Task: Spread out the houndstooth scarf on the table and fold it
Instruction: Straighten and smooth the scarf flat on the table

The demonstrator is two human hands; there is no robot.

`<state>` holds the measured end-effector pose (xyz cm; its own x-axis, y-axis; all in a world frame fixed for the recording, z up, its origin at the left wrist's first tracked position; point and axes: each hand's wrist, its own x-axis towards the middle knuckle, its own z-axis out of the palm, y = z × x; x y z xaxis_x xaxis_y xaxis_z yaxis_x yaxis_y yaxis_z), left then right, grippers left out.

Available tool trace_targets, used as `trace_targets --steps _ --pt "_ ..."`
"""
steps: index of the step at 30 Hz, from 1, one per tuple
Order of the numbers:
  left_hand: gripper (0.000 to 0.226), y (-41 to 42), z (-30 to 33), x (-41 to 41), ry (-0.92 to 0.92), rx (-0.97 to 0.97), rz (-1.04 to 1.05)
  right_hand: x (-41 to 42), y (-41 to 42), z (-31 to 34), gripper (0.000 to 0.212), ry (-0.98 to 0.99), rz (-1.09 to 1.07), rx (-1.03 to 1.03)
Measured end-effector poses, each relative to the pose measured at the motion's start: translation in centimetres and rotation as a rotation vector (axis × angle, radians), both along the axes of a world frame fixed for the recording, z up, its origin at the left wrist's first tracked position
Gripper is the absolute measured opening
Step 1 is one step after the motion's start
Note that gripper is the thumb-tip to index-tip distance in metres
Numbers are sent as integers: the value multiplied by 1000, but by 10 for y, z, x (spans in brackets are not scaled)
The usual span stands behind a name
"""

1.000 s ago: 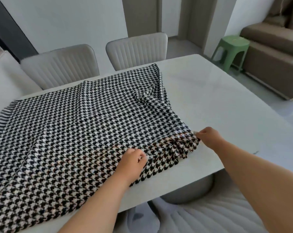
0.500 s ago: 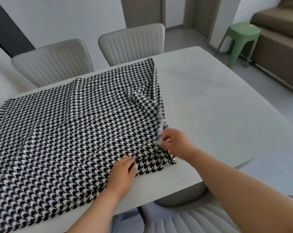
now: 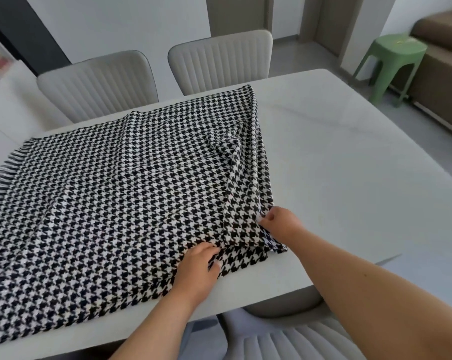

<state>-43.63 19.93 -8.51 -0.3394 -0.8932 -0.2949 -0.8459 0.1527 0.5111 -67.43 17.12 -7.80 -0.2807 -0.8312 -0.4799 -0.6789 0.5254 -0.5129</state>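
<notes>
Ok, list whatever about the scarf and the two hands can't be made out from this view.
Head view only:
- houndstooth scarf: its left end and near-left corner are cut off by the frame edge.
- Layers at the bunched right corner: covered by the top fold.
- left hand: fingertips are buried in cloth.
- right hand: its grip is hidden behind its own knuckles.

The right hand (image 3: pixel 279 224) has drawn the black-and-white houndstooth woven scarf's (image 3: pixel 121 193) near right corner inward from the white tabletop (image 3: pixel 349 165) edge, while the left hand (image 3: pixel 197 268) has edged rightward beside it.
</notes>
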Motion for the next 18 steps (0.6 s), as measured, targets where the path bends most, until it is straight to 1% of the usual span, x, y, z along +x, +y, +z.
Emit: trace_targets --steps 2,6,7,8,9,10,11,13,14,16,18 --pt "41 1 -1 1 -8 -5 -4 0 0 -5 32 77 40 41" --pt "43 2 -2 2 -8 4 -9 -7 3 -8 22 79 -57 -13" --pt "44 3 -2 1 -9 4 -9 -7 4 -8 29 113 -50 -22" --pt "45 3 -2 1 -11 1 -9 -3 5 -10 40 166 -18 -3" --pt "46 4 -1 0 -11 -3 -11 2 7 -11 46 226 29 27" --pt "47 4 -1 0 -9 -4 -14 7 9 -13 45 263 66 45" --pt "47 4 -1 1 -8 -6 -15 11 10 -13 40 273 72 39" --pt "47 2 -2 2 -10 -7 -22 7 11 -11 28 215 -1 -23" --pt "46 2 -3 3 -10 -11 -25 2 12 -9 27 181 -47 -68" --pt "44 1 -4 3 -4 -22 -24 -9 15 -6 32 130 -121 -138" --pt "43 1 -5 2 3 -34 -21 -12 17 -3 24 91 -163 -167"
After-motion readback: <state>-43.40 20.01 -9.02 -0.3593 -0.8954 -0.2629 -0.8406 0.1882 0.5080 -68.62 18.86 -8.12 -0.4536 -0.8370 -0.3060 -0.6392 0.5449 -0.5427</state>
